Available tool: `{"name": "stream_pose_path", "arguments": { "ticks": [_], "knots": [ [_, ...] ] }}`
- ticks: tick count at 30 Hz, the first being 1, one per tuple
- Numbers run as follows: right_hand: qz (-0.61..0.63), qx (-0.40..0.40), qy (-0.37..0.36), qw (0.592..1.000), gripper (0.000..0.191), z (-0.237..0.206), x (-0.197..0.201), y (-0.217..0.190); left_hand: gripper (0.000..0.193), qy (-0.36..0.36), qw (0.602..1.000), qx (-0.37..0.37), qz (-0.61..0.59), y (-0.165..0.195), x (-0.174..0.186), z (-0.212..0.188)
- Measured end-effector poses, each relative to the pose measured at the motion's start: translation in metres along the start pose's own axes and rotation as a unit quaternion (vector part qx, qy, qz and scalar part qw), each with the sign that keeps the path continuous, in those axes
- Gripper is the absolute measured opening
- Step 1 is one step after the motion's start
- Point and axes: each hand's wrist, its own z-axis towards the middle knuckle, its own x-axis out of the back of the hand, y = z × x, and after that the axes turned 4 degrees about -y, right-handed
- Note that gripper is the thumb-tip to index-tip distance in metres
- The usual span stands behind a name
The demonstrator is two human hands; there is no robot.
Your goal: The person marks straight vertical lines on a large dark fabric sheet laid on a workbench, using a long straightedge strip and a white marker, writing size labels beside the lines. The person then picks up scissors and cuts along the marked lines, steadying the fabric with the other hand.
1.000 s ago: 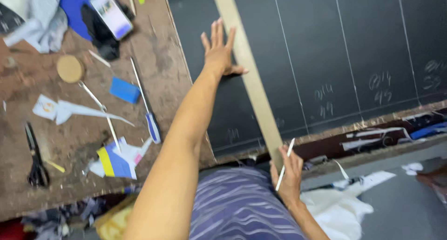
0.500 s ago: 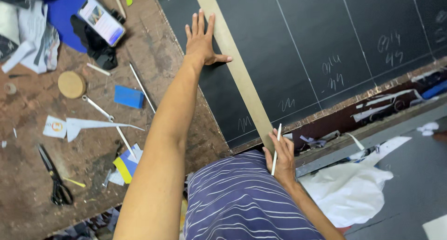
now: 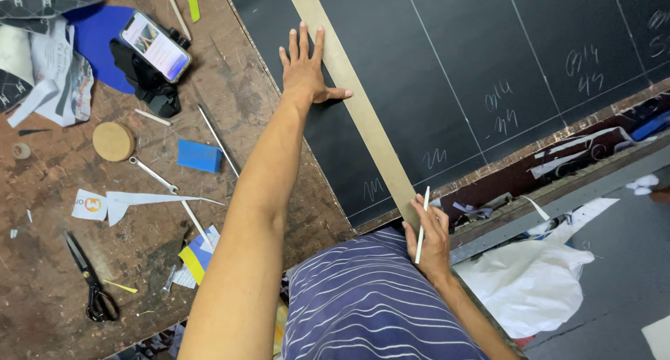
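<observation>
Little has shifted since half a second ago: both hands keep their places on the long wooden ruler (image 3: 363,105), and only the view has tipped a touch. Left hand (image 3: 307,70) is stretched far out, upper middle of the frame, fingers spread flat, palm on the dark sheet (image 3: 447,74) and the thumb reaching across onto the ruler's edge. That ruler runs as a pale diagonal strip from the top centre down to the lower middle, lying flat on the sheet among thin chalk lines. Right hand (image 3: 431,238), low in the frame just above the striped shirt (image 3: 370,304), presses on the ruler's near end while pinching a slim white chalk pencil (image 3: 422,224), held nearly upright between the fingers. Off to the left, the scuffed brown table (image 3: 244,74) carries a phone (image 3: 155,46) propped on a black stand, a blue block (image 3: 199,155), a round wooden disc (image 3: 113,141), and black scissors (image 3: 89,280) in the lower left corner.
</observation>
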Motion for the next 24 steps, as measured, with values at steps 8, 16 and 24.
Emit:
{"name": "stream_pose_path", "arguments": {
  "ticks": [8,16,24],
  "knots": [
    [-0.003,0.009,-0.002,1.0,0.059,-0.002,-0.004,0.005,0.159,-0.012,1.0,0.011,0.011,0.002,-0.001,0.004],
    [0.004,0.01,-0.01,1.0,0.058,-0.002,-0.004,0.01,0.162,0.005,1.0,-0.004,-0.004,0.0,-0.003,0.001],
    [-0.01,0.015,-0.007,1.0,0.054,-0.004,-0.005,0.013,0.162,0.018,1.0,-0.016,-0.018,-0.002,-0.005,0.003]
  ]
}}
